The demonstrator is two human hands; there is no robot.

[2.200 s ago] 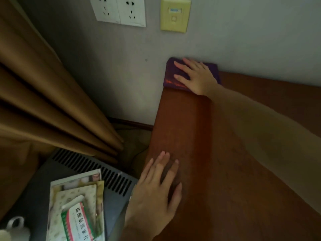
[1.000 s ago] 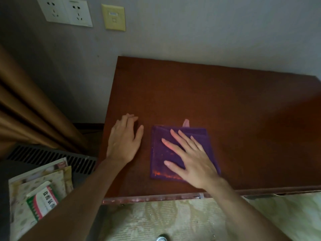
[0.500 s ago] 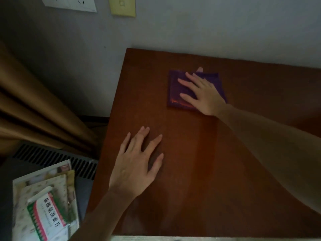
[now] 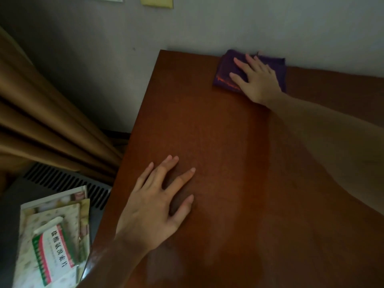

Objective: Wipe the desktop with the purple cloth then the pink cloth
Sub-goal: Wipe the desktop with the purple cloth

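Note:
The folded purple cloth lies at the far edge of the reddish-brown desktop, up against the wall. My right hand presses flat on top of it, fingers spread and pointing left, covering its middle. My left hand rests palm down on the near left part of the desktop, fingers apart, holding nothing. No pink cloth is in view.
The grey wall borders the desk's far edge. Brown curtains hang to the left. Below the desk's left edge sits a grey vented unit with papers and a green-and-red medicine box on it.
My right hand has pushed the purple cloth away from me, from mid-desk to the far edge by the wall. The left hand stays planted on the near left of the desktop.

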